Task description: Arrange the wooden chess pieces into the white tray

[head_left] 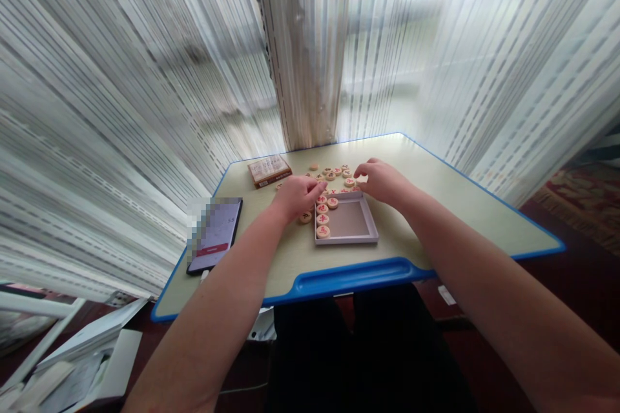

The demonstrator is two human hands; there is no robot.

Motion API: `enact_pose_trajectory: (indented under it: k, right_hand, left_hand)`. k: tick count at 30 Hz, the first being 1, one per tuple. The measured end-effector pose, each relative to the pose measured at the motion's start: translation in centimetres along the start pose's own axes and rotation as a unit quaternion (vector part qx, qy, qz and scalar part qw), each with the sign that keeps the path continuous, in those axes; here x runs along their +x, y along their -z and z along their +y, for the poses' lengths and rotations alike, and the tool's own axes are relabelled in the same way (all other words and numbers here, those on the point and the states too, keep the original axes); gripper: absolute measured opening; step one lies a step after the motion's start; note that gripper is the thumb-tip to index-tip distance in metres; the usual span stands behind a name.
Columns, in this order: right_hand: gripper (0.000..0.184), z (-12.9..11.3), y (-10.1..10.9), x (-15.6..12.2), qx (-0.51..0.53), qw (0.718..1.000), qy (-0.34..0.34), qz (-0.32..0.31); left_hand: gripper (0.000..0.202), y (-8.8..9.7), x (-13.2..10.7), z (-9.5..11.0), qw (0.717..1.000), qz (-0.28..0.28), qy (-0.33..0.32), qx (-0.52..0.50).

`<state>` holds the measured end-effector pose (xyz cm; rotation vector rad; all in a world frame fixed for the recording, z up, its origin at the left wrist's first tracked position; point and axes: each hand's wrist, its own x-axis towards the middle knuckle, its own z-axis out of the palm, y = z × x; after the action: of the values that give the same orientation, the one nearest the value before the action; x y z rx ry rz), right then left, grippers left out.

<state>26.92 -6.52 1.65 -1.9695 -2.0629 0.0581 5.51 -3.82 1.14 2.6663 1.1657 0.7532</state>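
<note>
Red-marked game pieces [323, 219] line the left of a white tray [346, 241]; more lie beyond its far edge. The left hand [296, 196] curls near the far left corner, the right hand [382, 178] near the far right (whether either pinches a piece, I cannot tell). A phone [217, 232] lies left.

The person's left forearm [217, 316] and right forearm [489, 290] are bare along all that shows, thick toward the lower corners and narrowing smoothly to the wrists. The left hand [294, 197] and right hand [383, 179] are ungloved. Below, plain black legwear [314, 358] looks loose, its folds and seams lost in shadow.
</note>
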Motion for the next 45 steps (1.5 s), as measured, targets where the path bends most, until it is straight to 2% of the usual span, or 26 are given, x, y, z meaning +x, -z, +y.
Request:
enact_pose_trajectory:
  k: [9, 17, 22, 33, 37, 41, 45]
  right_hand:
    - [0.033, 0.3, 0.0, -0.3, -0.015, 1.000, 0.003, -0.018]
    - [0.036, 0.7, -0.9, 0.4, -0.024, 0.998, 0.014, -0.064]
    - [0.037, 1.1, -1.3, 0.8, -0.023, 0.999, -0.001, -0.048]
    - [0.026, 0.2, 0.3, 0.1, 0.033, 0.998, -0.033, 0.039]
    - [0.026, 0.4, 0.1, 0.4, 0.015, 0.999, -0.042, 0.028]
    - [0.027, 0.3, 0.1, 0.4, 0.047, 0.997, -0.056, 0.004]
    - [0.028, 0.1, -0.1, 0.5, 0.027, 0.999, -0.042, 0.006]
  left_hand:
    - [0.046, 0.0, -0.1, 0.1, 1.000, 0.000, 0.003, 0.001]
    - [0.048, -0.2, 0.0, -0.2, 1.000, -0.001, 0.001, 0.002]
    - [0.049, -0.2, 0.0, -0.2, 1.000, -0.007, 0.001, -0.003]
    - [0.049, -0.1, 0.0, -0.1, 1.000, -0.017, 0.008, -0.010]
    - [0.049, 0.0, 0.0, 0.0, 1.000, -0.017, 0.002, -0.009]
    - [0.048, 0.0, 0.0, -0.1, 1.000, -0.020, 0.005, -0.019]
    - [0.047, 0.0, 0.1, 0.0, 0.999, -0.025, 0.014, -0.029]
